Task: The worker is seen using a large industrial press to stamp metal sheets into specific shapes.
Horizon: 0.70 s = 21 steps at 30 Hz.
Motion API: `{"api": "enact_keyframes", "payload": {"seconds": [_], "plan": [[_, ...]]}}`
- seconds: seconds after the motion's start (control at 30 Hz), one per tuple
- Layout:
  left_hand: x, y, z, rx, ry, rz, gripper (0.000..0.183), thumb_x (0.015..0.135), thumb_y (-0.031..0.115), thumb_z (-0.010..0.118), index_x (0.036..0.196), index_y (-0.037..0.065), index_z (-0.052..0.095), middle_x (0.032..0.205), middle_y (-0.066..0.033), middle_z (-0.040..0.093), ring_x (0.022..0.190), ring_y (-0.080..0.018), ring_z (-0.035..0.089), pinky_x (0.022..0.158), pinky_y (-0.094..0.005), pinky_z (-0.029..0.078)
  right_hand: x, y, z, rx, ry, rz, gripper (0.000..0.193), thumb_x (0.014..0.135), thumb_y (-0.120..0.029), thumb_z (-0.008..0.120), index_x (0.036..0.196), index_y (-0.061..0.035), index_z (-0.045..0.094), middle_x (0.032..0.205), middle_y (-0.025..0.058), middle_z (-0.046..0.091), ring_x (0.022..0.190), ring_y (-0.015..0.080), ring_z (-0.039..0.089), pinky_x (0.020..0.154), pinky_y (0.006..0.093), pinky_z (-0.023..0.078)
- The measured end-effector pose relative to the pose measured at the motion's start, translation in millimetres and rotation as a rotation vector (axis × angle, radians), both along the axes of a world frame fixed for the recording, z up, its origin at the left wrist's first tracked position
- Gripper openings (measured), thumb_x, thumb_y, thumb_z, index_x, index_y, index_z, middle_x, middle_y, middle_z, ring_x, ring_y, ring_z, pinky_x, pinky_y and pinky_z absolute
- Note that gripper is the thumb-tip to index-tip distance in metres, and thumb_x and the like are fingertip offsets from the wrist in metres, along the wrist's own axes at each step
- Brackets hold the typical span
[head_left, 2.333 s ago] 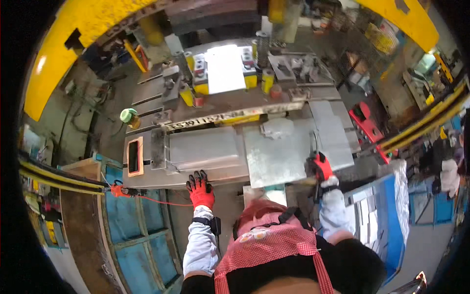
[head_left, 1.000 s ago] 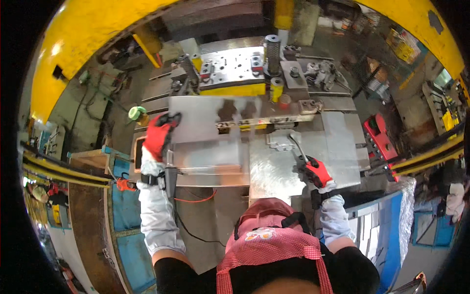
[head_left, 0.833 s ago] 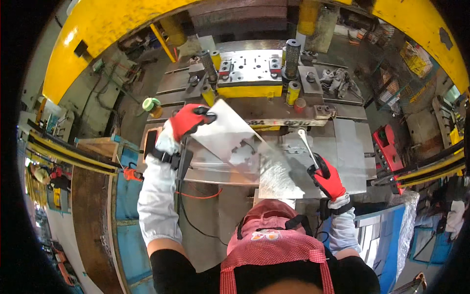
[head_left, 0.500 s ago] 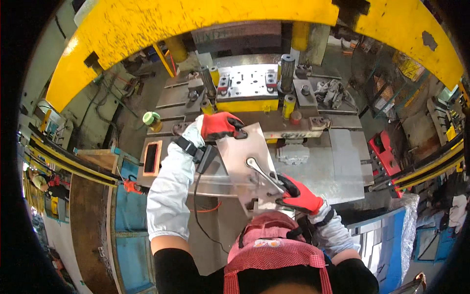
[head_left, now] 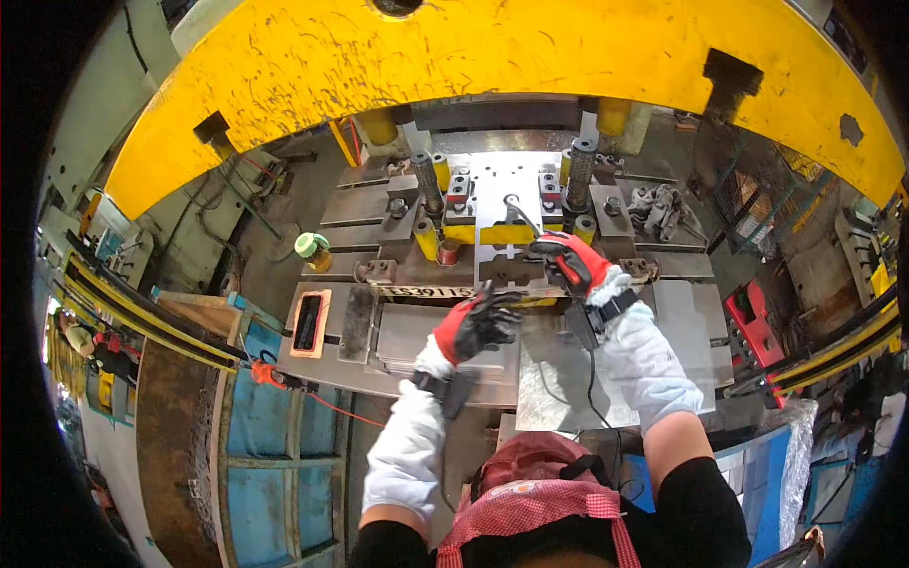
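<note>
A thin metal sheet point(head_left: 492, 189) lies over the die block between the guide posts. Its near part reaches toward me, over the yellow base. My right hand point(head_left: 574, 263), in a red and black glove, is closed around the near end of a slim metal rod tool point(head_left: 524, 214). The tool's round, ring-like end rests on or just above the sheet. My left hand point(head_left: 476, 324), gloved alike, hovers nearer to me with its fingers spread and holds nothing. Below it is a stack of flat metal sheets point(head_left: 402, 333).
A yellow press frame point(head_left: 530, 57) arches over the far side. Dark guide posts point(head_left: 581, 175) flank the die. At left are a green-capped jar point(head_left: 312, 251) and a phone point(head_left: 308, 322). Grey rags point(head_left: 663, 210) and a red box point(head_left: 753, 317) are at right.
The sheet has gone from near me onto the die, farther away. My left hand has let go of it and drawn back. My right hand has moved forward with the rod tool.
</note>
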<state>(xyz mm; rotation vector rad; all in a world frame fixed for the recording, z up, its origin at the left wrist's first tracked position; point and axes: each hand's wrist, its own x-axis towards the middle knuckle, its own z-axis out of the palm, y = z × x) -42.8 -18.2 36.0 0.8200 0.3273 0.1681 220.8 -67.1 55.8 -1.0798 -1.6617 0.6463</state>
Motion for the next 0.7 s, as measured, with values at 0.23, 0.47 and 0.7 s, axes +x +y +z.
{"api": "enact_keyframes", "payload": {"seconds": [0.23,0.47,0.7], "plan": [[38,10,-59,-0.132,-0.283,0.42,0.048,0.095,0.037,0.034,0.113,-0.005,0.049,0.105,-0.0226,0.059,0.091,-0.0316,0.061,0.084,-0.0434,0.049,-11,18,16,0.055,-0.189,0.115,0.024,0.087,-0.016,0.047,0.102,-0.0001,0.058,0.094,0.0117,0.061,0.086,0.0206,0.058,0.077,0.0317,0.045],[49,2,-44,-0.124,-0.239,0.461,0.048,0.095,0.036,0.034,0.111,-0.007,0.048,0.102,-0.0254,0.058,0.096,-0.0365,0.059,0.087,-0.0474,0.048,-7,27,-26,-0.374,0.018,-0.505,0.056,0.081,-0.022,0.063,0.126,0.0003,0.038,0.084,0.0088,0.062,0.075,0.018,0.059,0.068,0.0312,0.047],[42,6,-43,-0.278,-0.179,0.507,0.046,0.094,0.036,0.037,0.107,-0.006,0.051,0.1,-0.0238,0.059,0.093,-0.0352,0.059,0.087,-0.0471,0.048,-51,-112,-6,-0.204,0.631,-0.585,0.054,0.082,-0.011,0.063,0.13,-0.0086,0.04,0.083,0.0001,0.057,0.056,0.0032,0.044,0.046,0.0193,0.037]]}}
